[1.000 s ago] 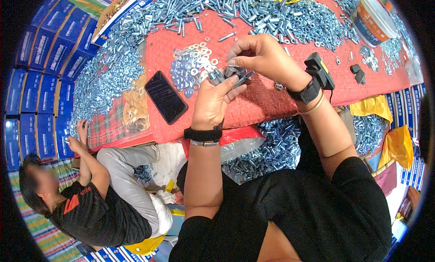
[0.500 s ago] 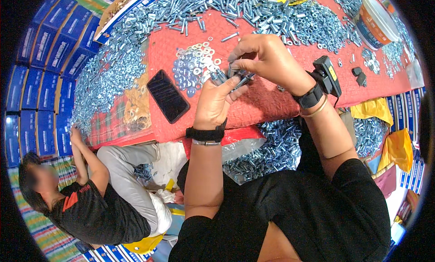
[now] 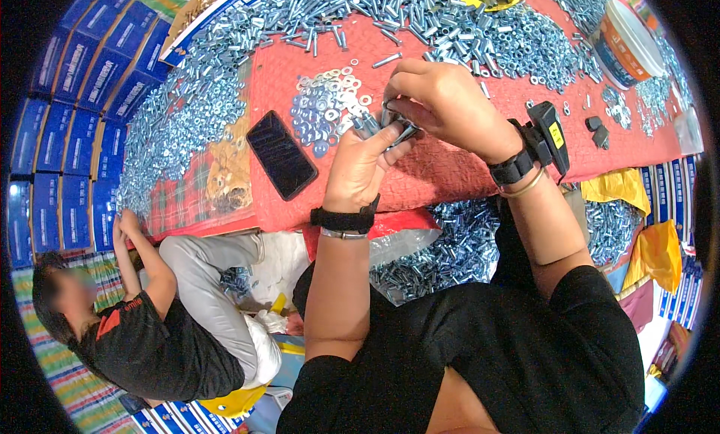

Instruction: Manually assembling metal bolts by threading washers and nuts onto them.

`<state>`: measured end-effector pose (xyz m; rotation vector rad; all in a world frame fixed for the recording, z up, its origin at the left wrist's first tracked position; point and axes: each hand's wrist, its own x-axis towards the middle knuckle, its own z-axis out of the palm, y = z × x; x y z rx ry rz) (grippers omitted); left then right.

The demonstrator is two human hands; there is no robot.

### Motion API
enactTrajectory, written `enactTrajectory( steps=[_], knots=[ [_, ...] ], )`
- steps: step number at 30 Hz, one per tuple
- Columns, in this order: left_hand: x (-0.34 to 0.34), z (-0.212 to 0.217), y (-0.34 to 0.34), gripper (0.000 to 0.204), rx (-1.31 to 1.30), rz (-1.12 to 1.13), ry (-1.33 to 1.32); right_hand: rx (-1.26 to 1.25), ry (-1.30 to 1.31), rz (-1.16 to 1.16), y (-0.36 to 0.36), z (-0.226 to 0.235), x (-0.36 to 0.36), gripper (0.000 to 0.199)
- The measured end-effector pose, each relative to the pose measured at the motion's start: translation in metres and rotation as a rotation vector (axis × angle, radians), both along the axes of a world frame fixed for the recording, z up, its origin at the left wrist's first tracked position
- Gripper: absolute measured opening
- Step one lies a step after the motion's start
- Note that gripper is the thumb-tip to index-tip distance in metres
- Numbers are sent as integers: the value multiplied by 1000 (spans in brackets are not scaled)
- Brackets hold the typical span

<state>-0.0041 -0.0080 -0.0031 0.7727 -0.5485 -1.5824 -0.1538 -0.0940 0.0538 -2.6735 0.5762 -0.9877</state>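
**Both hands meet on a bundle of bolts over the red cloth**

Left hand (image 3: 358, 168): fingers curled around a small bundle of bolts (image 3: 375, 125), thumb pressed across it. Bundle sits above the middle of the red table cloth (image 3: 442, 171); long axes run roughly from lower right to upper left, but which end carries the heads cannot be told.

Right hand (image 3: 442, 104): arched over the same bundle, fingertips pinched on its upper end. Both hands closed on the bolts, touching each other.

Just left of the hands: pile of flat washers (image 3: 326, 104). Further left: black phone (image 3: 281, 154), lying screen up and slanted. Loose bolts and nuts (image 3: 480, 36) heaped along the far edge.

Packages: rows of blue rectangular boxes (image 3: 64, 134) with pale labels at far left; an orange-and-white bucket (image 3: 626, 44) upper right; yellow bags (image 3: 619, 186) at the right table edge.

Lower left: another person (image 3: 150, 336) sits on the floor.
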Motion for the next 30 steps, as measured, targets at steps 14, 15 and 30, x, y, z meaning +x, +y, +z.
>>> enactTrajectory(
  steps=[14,15,30],
  knots=[
    [-3,5,0,22,-7,-3,37,73,-63,7,5,4,4,13],
    [-2,5,1,22,-7,-1,37,68,-62,7,5,5,4,13],
    [2,3,2,22,3,-32,14,28,2,-35,13,10,6,13]
  ],
)
